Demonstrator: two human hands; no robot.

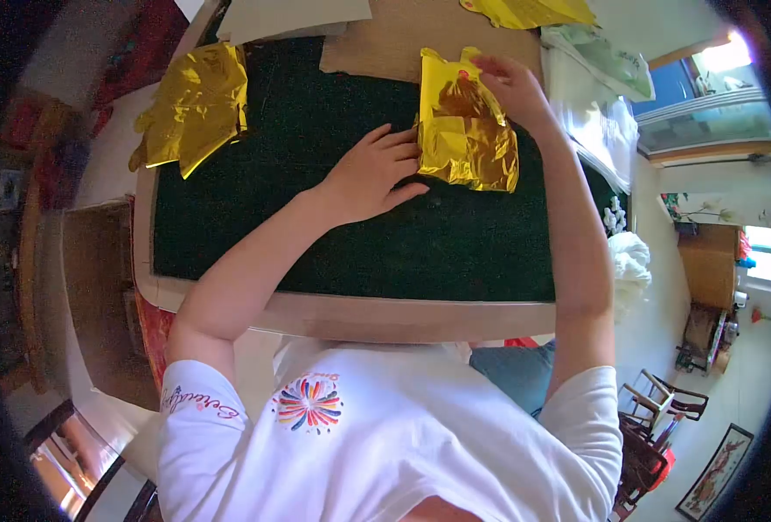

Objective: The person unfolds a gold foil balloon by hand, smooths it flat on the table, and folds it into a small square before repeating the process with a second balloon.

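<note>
A shiny gold foil piece [468, 143] lies on the dark green mat [350, 261], with a small red spot near its top. My left hand [375, 177] rests at the foil's left edge, palm down, fingers spread. At the foil's upper right corner is my right hand [509, 85], its fingers bent together near the red spot; what they hold, if anything, is too small to make out. Another gold foil bundle [196, 109] lies at the mat's upper left.
Brown cardboard [385, 43] and white sheets [294, 16] lie at the far side. More gold foil [533, 10] is at the top right. Clear plastic bags [594, 113] lie along the right edge, with white yarn [630, 265] below them.
</note>
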